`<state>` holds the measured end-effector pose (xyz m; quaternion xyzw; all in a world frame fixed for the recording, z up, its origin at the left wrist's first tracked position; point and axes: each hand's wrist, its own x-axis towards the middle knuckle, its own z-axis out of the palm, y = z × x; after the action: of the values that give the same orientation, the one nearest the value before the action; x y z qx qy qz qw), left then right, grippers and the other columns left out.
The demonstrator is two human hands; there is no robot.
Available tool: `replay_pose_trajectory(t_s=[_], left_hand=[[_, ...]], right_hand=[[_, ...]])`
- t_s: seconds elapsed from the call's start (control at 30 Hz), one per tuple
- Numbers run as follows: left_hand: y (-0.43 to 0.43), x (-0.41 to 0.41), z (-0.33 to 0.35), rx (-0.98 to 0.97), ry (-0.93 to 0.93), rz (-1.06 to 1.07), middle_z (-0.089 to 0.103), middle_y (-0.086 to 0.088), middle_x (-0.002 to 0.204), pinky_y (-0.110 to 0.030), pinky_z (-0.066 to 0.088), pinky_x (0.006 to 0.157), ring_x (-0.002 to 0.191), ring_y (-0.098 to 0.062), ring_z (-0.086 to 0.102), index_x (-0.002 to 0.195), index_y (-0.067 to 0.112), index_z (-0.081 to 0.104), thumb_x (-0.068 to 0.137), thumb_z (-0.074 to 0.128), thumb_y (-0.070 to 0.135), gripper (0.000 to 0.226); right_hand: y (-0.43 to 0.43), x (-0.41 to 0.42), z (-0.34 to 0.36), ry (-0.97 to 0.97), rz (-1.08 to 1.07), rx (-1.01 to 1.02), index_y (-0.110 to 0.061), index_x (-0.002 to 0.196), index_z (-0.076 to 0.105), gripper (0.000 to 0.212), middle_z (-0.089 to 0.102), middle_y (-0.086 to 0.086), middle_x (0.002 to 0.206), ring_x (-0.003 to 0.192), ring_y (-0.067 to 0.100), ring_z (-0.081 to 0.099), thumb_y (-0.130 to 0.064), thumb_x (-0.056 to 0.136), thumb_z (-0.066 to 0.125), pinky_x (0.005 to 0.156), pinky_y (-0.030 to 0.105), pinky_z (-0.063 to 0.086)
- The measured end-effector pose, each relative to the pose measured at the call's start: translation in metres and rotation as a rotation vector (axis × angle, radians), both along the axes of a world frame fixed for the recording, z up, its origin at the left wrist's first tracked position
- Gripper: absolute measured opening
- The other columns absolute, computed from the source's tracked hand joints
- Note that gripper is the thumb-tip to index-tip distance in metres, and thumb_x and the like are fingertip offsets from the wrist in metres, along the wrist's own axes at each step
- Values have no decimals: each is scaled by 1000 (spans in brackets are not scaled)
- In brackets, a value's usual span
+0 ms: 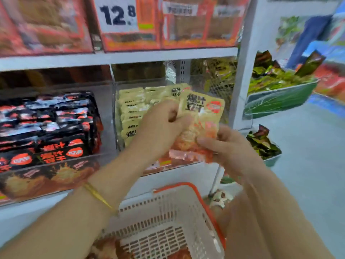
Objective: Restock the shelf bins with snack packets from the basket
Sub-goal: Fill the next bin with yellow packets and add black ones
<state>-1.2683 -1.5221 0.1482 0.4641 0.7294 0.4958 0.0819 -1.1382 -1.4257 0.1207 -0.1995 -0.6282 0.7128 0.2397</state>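
Note:
Both hands hold a small stack of yellow snack packets [202,116] with black characters and a red seal, right in front of the clear shelf bin [116,113]. My left hand [162,124] grips the stack's left edge. My right hand [227,144] pinches its lower right corner. Inside the bin, more yellow packets [132,109] stand in rows. The white basket with an orange rim [168,221] sits below my forearms; a few reddish packets [110,247] show at its bottom.
A bin of black and red packets [50,124] fills the shelf to the left. Red boxes and a 12.8 price sign [117,14] stand on the shelf above. Green packets [276,81] lie in bins on the rack to the right, beside an open floor aisle [308,165].

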Motion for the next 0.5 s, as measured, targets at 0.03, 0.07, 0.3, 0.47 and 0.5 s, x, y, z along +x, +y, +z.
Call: replay_pose_trajectory(t_s=[0.03, 0.07, 0.3, 0.47, 0.5], left_hand=[[10, -4, 7, 5, 41, 35, 67, 2, 89, -30, 49, 71, 81, -14, 62, 83, 23, 60, 88, 62, 32, 11], [18, -12, 10, -25, 105, 77, 65, 7, 94, -25, 46, 72, 83, -8, 59, 88, 26, 58, 91, 57, 33, 8], [57, -70, -4, -681, 511, 136, 22, -11, 156, -37, 19, 116, 143, -24, 20, 147, 14, 28, 98, 26, 49, 60], [66, -85, -15, -887, 541, 102, -11, -4, 159, -42, 0, 119, 146, -20, -9, 151, 29, -1, 96, 11, 57, 63], [65, -85, -18, -897, 538, 92, -14, -3, 158, -42, -2, 119, 146, -19, -12, 151, 30, -4, 96, 11, 57, 62]], right_hand=[[12, -5, 14, 23, -108, 83, -6, 95, 63, 16, 70, 1, 73, 62, 14, 66, 3, 82, 65, 49, 21, 52], [28, -12, 25, 17, -219, 205, -6, 96, 62, 15, 69, 2, 75, 64, 13, 67, 3, 83, 64, 49, 19, 51], [138, -130, 8, -568, -306, 777, -8, 107, 60, 28, 63, 5, 103, 96, 25, 59, -16, 81, 69, 73, 32, 46], [169, -193, -33, -582, -176, 378, -5, 119, 56, 32, 62, 12, 103, 62, 15, 54, -13, 89, 63, 42, 14, 45], [174, -199, -41, -584, -186, 388, -3, 120, 56, 30, 62, 14, 105, 59, 13, 52, -12, 92, 58, 34, 11, 39]])
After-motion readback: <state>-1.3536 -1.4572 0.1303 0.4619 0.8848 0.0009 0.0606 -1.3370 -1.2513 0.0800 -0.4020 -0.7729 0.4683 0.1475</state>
